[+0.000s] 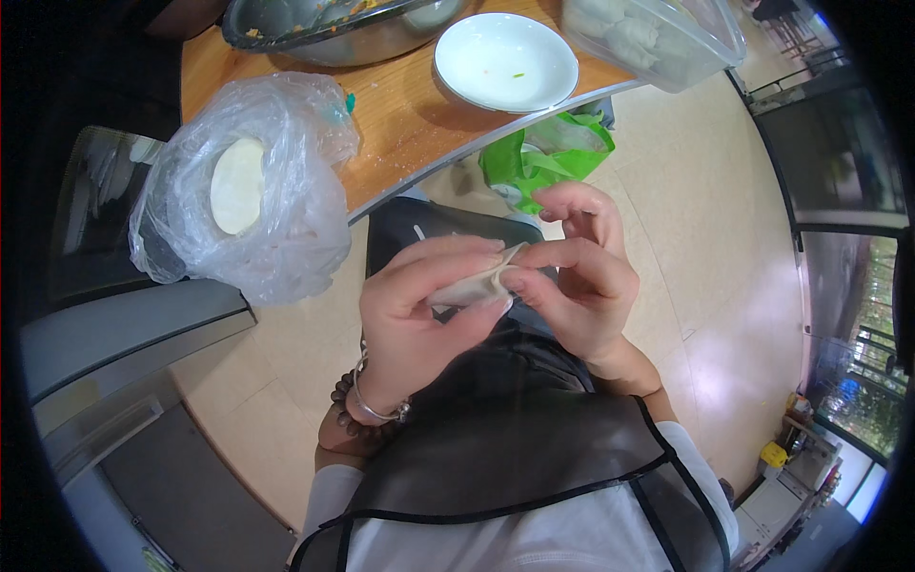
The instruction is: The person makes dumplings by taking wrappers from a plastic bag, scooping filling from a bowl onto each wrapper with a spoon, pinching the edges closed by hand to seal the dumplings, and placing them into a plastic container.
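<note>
Above my lap, a folded dumpling wrapper (465,288) is held between both hands. My left hand (422,293) cups it, with fingers along its upper side and the thumb beneath. At its right end, the thumb and forefinger of my right hand (590,275) pinch the dough edge; the other fingers are curled away. Any filling inside is hidden. To the left, a clear plastic bag (300,214) lies open around a stack of round dumpling wrappers (238,187). A white bowl (506,61), nearly bare inside with a small green scrap, rests near the table edge.
A metal basin (357,43) with orange bits of filling stands at the back of the wooden table (400,132). A plastic container (672,53) of dumplings overhangs its right edge. Below is a green bag (550,154) on the tiled floor (665,214).
</note>
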Action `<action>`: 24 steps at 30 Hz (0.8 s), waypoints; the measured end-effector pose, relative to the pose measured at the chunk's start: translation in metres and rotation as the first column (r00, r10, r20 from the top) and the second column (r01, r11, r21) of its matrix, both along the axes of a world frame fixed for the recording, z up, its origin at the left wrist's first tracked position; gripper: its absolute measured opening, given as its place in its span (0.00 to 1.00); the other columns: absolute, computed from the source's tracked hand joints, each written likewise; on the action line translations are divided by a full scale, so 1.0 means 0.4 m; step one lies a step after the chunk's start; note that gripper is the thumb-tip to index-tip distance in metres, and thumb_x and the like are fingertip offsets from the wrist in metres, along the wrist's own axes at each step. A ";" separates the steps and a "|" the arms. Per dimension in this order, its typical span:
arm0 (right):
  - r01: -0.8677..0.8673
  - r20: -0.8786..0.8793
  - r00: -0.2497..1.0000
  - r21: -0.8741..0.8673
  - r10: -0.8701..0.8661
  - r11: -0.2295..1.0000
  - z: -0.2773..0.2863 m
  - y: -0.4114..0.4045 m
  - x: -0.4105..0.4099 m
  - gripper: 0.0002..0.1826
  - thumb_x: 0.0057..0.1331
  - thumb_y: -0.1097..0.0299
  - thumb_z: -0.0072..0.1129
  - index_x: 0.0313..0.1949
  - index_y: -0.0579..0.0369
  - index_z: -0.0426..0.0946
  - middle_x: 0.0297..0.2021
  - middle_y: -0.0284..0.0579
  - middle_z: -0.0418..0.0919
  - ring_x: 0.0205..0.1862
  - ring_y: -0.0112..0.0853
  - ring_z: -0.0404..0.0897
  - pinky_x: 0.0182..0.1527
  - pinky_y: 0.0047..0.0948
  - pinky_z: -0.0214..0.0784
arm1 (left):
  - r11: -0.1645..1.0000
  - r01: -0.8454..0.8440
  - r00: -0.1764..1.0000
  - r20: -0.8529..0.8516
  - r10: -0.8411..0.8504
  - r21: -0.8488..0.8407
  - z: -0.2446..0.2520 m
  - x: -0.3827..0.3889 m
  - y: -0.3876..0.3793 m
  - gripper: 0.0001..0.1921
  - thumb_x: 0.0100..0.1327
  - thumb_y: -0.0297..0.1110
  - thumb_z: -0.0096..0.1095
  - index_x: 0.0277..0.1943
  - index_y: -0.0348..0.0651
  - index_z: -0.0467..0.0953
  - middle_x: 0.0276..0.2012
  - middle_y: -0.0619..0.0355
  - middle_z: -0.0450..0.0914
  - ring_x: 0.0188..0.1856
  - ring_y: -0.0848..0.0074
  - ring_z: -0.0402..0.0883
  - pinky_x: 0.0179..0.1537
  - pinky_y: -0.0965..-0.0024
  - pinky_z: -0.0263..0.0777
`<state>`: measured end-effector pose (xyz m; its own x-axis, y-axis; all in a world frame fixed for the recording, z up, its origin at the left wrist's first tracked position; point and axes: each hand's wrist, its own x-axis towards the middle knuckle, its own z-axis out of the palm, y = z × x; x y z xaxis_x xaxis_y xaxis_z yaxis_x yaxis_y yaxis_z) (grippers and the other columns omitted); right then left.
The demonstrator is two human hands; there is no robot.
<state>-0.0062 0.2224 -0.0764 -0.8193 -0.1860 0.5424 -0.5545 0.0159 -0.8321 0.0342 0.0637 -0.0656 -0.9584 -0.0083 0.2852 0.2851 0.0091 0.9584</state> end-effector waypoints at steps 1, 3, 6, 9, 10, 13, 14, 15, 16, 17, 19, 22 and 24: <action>-0.003 0.000 1.000 0.001 0.003 1.000 -0.002 0.002 -0.001 0.10 0.43 0.75 0.70 0.28 0.58 0.80 0.48 0.48 0.69 0.49 0.37 0.67 0.47 0.32 0.61 | 1.000 -0.003 1.000 0.000 0.003 0.001 -0.003 0.002 -0.003 0.11 0.53 0.18 0.62 0.40 0.33 0.78 0.42 0.50 0.79 0.42 0.73 0.78 0.43 0.75 0.71; -0.033 0.040 0.999 -0.029 0.035 0.999 -0.008 0.013 -0.009 0.11 0.43 0.74 0.70 0.28 0.58 0.79 0.47 0.48 0.70 0.48 0.37 0.68 0.47 0.32 0.61 | 0.999 0.037 0.999 0.015 -0.037 0.027 -0.014 0.002 -0.010 0.11 0.52 0.18 0.62 0.41 0.33 0.78 0.42 0.50 0.79 0.42 0.73 0.78 0.44 0.74 0.71; -0.087 -0.065 0.994 0.029 0.089 0.996 -0.009 0.028 -0.021 0.11 0.42 0.72 0.70 0.27 0.57 0.78 0.43 0.47 0.71 0.47 0.39 0.68 0.46 0.33 0.61 | 0.994 0.045 0.994 0.092 -0.054 0.099 -0.017 0.001 -0.016 0.11 0.52 0.18 0.62 0.40 0.33 0.78 0.42 0.51 0.79 0.42 0.73 0.78 0.43 0.75 0.71; -0.148 -0.181 0.967 0.164 0.177 0.975 0.015 0.034 -0.025 0.11 0.42 0.71 0.69 0.25 0.57 0.77 0.40 0.46 0.71 0.45 0.40 0.68 0.46 0.35 0.60 | 0.993 0.029 0.995 0.087 -0.039 0.115 -0.021 0.006 -0.013 0.10 0.53 0.18 0.62 0.39 0.34 0.78 0.41 0.51 0.79 0.42 0.74 0.78 0.44 0.74 0.71; -0.150 -0.181 0.967 0.165 0.179 0.975 0.019 0.029 -0.023 0.11 0.42 0.71 0.69 0.25 0.57 0.77 0.40 0.46 0.71 0.45 0.40 0.68 0.46 0.35 0.60 | 0.993 0.027 0.995 0.087 -0.037 0.116 -0.020 0.007 -0.012 0.10 0.53 0.18 0.62 0.39 0.34 0.78 0.41 0.51 0.79 0.42 0.74 0.78 0.44 0.74 0.71; -0.128 -0.187 0.969 0.191 0.164 0.973 0.024 0.017 -0.016 0.11 0.43 0.70 0.68 0.25 0.57 0.76 0.38 0.44 0.71 0.44 0.41 0.68 0.46 0.36 0.60 | 0.998 0.044 0.998 0.032 -0.045 0.046 -0.011 0.007 -0.008 0.10 0.52 0.18 0.63 0.39 0.34 0.78 0.41 0.52 0.79 0.42 0.74 0.78 0.44 0.74 0.71; -0.107 -0.198 0.969 0.200 0.147 0.974 0.023 0.017 -0.017 0.11 0.43 0.70 0.68 0.26 0.57 0.76 0.37 0.44 0.71 0.43 0.41 0.69 0.45 0.36 0.60 | 0.998 0.053 0.998 0.041 -0.054 0.025 -0.006 0.007 -0.008 0.10 0.51 0.19 0.64 0.38 0.35 0.78 0.41 0.52 0.79 0.42 0.74 0.78 0.43 0.74 0.72; -0.090 -0.209 0.969 0.208 0.134 0.974 0.021 0.016 -0.018 0.12 0.43 0.69 0.68 0.26 0.58 0.76 0.37 0.44 0.71 0.42 0.41 0.69 0.44 0.36 0.61 | 0.998 0.059 0.997 0.052 -0.059 0.002 -0.002 0.008 -0.009 0.09 0.50 0.19 0.66 0.37 0.35 0.78 0.41 0.52 0.79 0.42 0.73 0.78 0.43 0.73 0.72; -0.093 -0.208 0.968 0.208 0.137 0.974 0.022 0.016 -0.018 0.12 0.43 0.69 0.68 0.26 0.58 0.76 0.37 0.44 0.71 0.42 0.41 0.69 0.44 0.36 0.61 | 0.998 0.055 0.997 0.053 -0.056 0.002 0.001 0.006 -0.013 0.09 0.50 0.19 0.66 0.37 0.35 0.78 0.41 0.52 0.79 0.42 0.73 0.78 0.43 0.73 0.72; -0.086 -0.205 0.971 0.200 0.127 0.976 0.024 0.015 -0.019 0.12 0.43 0.69 0.67 0.27 0.58 0.76 0.36 0.43 0.71 0.40 0.41 0.69 0.43 0.36 0.61 | 0.993 0.100 0.995 0.024 -0.098 -0.070 0.002 0.002 -0.020 0.12 0.49 0.20 0.66 0.39 0.35 0.77 0.41 0.52 0.79 0.42 0.74 0.78 0.43 0.74 0.72; -0.079 -0.201 0.972 0.193 0.118 0.978 0.028 0.018 -0.024 0.13 0.43 0.69 0.67 0.28 0.58 0.76 0.35 0.43 0.72 0.39 0.41 0.70 0.42 0.36 0.62 | 0.980 0.141 0.990 -0.003 -0.142 -0.141 0.002 0.004 -0.019 0.15 0.49 0.20 0.67 0.42 0.36 0.76 0.41 0.52 0.79 0.43 0.74 0.78 0.44 0.74 0.72; -0.119 -0.300 0.927 0.335 0.225 0.935 0.030 0.030 -0.034 0.13 0.49 0.65 0.67 0.31 0.59 0.76 0.34 0.43 0.73 0.37 0.39 0.71 0.40 0.35 0.64 | 0.988 0.082 0.983 0.153 -0.102 0.132 0.004 0.016 -0.002 0.25 0.49 0.20 0.67 0.52 0.37 0.69 0.42 0.52 0.79 0.43 0.76 0.78 0.44 0.75 0.73; -0.110 -0.333 0.913 0.353 0.234 0.929 0.031 0.027 -0.032 0.13 0.47 0.71 0.66 0.33 0.60 0.76 0.33 0.44 0.73 0.35 0.40 0.71 0.37 0.36 0.65 | 0.990 0.118 0.964 0.230 -0.134 0.081 0.017 0.015 -0.004 0.34 0.50 0.19 0.66 0.59 0.38 0.59 0.42 0.52 0.79 0.43 0.77 0.78 0.45 0.75 0.73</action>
<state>-0.0188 0.2334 -0.0638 -0.5152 -0.5197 0.6815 -0.8344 0.1224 -0.5374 0.0401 0.0619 -0.0590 -0.9928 0.1058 0.0558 0.0477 -0.0781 0.9958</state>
